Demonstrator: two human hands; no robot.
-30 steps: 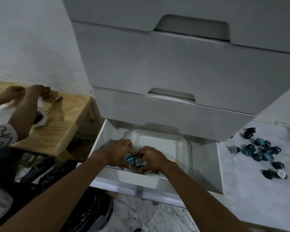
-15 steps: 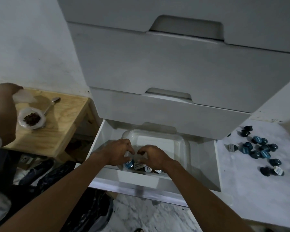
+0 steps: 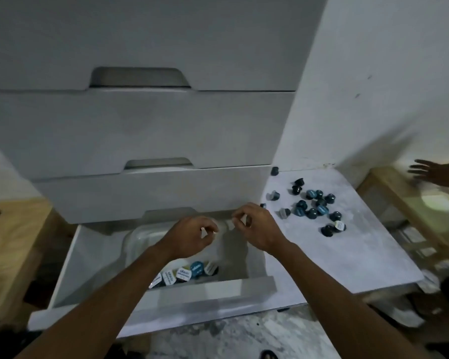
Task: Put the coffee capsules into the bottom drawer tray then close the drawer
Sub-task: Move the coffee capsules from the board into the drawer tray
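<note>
1. While its two upper drawers sit flush, the white cabinet (image 3: 140,125) has its bottom drawer (image 3: 205,294) pulled well out.
2. Right of the drawer, a pale marbled slab (image 3: 347,250) runs back to the wall.
3. A clear plastic tray (image 3: 130,242) lies inside the drawer.
4. The left hand (image 3: 192,237) hovers above the tray, fingers loosely curled and thumb near the fingertips. Nothing shows in it.
5. The right hand (image 3: 257,229) hangs just beside it, near the slab's edge, curled the same loose way. It appears empty too.
6. Another person's hand (image 3: 430,172), fingers spread and blurred, reaches in at the far right.
7. Loose capsules (image 3: 314,206), dark and blue, lie scattered on the slab.
8. Stored capsules (image 3: 189,272) stand in a short row, foil tops up, at the tray's near edge.
</note>
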